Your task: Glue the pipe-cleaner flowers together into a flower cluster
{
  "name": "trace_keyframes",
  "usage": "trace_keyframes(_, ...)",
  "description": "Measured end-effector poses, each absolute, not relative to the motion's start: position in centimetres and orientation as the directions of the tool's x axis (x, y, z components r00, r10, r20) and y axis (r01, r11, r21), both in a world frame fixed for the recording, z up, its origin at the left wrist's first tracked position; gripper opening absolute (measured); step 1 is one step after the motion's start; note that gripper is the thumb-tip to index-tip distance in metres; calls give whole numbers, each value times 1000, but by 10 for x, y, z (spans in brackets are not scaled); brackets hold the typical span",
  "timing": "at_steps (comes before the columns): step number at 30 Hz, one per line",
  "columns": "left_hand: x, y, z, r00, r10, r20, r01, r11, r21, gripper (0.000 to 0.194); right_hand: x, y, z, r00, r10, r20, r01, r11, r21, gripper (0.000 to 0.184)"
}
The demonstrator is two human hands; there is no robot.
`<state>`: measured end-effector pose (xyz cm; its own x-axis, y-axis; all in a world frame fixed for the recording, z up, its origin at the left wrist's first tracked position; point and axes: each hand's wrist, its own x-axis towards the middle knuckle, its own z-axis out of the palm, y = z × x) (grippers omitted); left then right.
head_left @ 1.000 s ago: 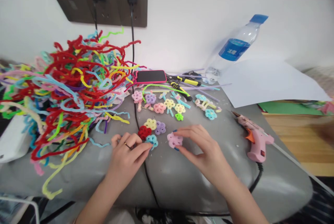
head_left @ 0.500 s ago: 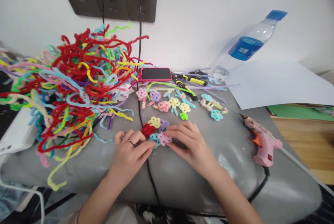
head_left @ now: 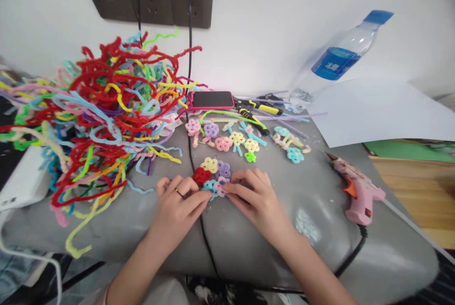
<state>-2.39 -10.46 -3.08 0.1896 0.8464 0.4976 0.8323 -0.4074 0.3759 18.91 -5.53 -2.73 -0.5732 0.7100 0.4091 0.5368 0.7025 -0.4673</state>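
On the grey surface between my hands lies a ring of pipe-cleaner flowers: a red flower (head_left: 201, 177), a yellow flower (head_left: 209, 165), a purple flower (head_left: 223, 169), a blue flower (head_left: 210, 187) and a pink flower (head_left: 221, 188). With thumb and finger closed, my left hand (head_left: 180, 204) grips the lower edge of the blue flower. From the other side my right hand (head_left: 256, 196) pinches the right edge of the pink flower, which sits against the blue one. My fingertips partly cover both flowers.
A tangled heap of pipe cleaners (head_left: 113, 106) fills the left. Behind the ring lie several small flowers (head_left: 237, 139), a phone (head_left: 213, 100) and pliers (head_left: 254, 122). A pink glue gun (head_left: 360, 196), a water bottle (head_left: 336, 62) and white paper (head_left: 380, 115) are right. A black cable (head_left: 204, 234) runs beneath.
My right fingertips have shifted slightly, pressing the pink flower a little left toward the blue one, and the purple flower shows more fully. My left hand has hardly moved.
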Motion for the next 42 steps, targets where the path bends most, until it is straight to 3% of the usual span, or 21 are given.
trace_keyframes(11, -24, -105, -32, 197, 846, 495, 831, -412, 373, 18, 176, -61, -34, -388, 833, 394, 495, 549, -674, 10)
trace_keyframes(27, -24, -105, -31, 195, 848, 493, 837, -406, 367, 18, 171, -61, -35, -409, 823, 395, 570, 568, -593, 12)
trace_keyframes(42, -24, -104, -32, 192, 835, 516, 838, -414, 357, 18, 170, -63, -45, -398, 809, 433, 535, 588, -607, 13)
